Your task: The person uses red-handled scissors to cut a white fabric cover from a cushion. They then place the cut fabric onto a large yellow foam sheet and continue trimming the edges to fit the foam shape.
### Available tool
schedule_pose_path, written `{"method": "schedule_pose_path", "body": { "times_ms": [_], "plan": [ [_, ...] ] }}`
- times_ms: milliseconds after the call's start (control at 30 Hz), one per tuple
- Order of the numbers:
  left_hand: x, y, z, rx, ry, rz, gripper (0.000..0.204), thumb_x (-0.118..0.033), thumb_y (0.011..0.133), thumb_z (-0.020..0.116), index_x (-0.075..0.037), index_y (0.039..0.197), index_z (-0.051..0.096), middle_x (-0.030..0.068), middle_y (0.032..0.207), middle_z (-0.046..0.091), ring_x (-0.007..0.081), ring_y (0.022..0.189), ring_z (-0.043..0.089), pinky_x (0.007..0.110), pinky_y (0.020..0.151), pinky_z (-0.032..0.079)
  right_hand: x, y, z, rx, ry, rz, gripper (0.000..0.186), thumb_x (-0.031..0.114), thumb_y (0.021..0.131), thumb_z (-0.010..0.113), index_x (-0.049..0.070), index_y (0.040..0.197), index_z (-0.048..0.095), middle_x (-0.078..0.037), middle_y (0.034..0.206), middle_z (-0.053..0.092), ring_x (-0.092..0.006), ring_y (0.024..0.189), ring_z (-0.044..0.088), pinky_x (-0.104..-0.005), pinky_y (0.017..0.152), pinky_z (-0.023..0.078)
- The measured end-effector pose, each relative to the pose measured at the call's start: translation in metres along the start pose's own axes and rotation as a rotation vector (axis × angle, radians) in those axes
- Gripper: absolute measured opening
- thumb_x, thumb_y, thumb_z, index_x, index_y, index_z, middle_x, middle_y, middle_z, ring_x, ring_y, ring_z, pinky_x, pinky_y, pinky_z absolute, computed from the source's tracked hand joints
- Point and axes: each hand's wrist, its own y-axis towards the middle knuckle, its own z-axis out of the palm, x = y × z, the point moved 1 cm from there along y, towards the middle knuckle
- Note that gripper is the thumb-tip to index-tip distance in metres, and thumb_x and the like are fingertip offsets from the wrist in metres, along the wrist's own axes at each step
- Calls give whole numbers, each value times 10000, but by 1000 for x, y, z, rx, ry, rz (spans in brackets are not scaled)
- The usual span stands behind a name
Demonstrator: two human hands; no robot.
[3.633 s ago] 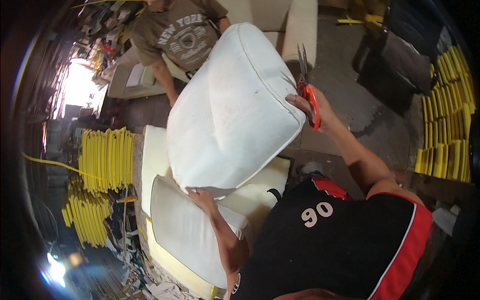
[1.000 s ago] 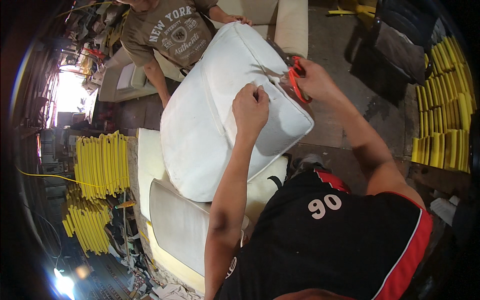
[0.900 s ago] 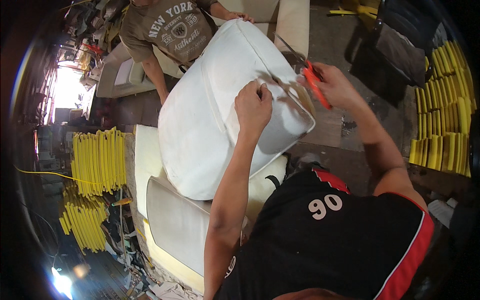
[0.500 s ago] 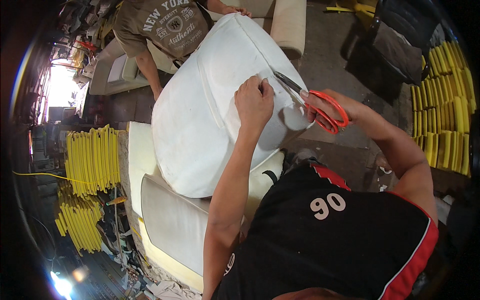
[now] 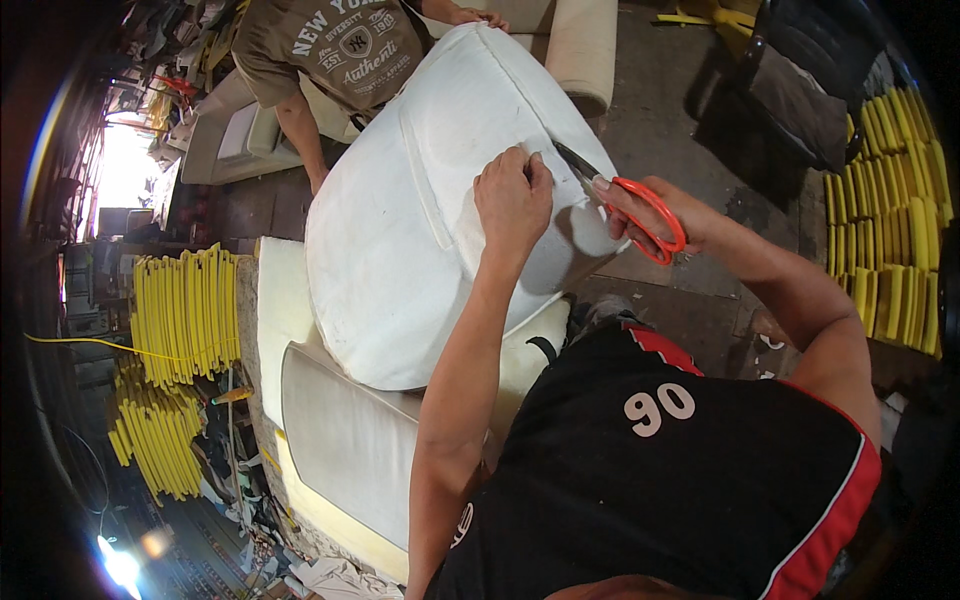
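Indoors, near yellow stacks (image 5: 187,305), left hand (image 5: 513,200) pinches white cushion (image 5: 385,260) atop pale padding (image 5: 281,312), right hand (image 5: 692,217) gripping scissors (image 5: 662,207)

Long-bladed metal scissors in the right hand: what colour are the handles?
Orange-red loop handles, seen best in the head view.

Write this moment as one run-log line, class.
left hand: on white cushion, fingers curled | right hand: gripping red-handled scissors at cushion | nearby: co-worker's hand on cushion's far end
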Motion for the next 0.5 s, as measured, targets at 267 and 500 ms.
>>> {"method": "schedule_pose_path", "body": {
  "times_ms": [267,500],
  "plan": [
    [6,1,5,-47,-2,19,216,-180,893,596,-14,758,566,183,742,627,393,729,603,502,692,453,-17,-9,15,-193,107,-70,662,630,925,556,-18,825,646,-41,600,557,-108,477,510,-266,443,407],
    [2,1,3,-10,-53,-16,247,-193,892,600,-3,740,561,194,739,622,400,720,599,496,670,455,7,41,-18,-488,-338,-394,561,501,823,741,-44,945,683,-194,821,693,-287,729,670,-399,692,510]
  ]
}}
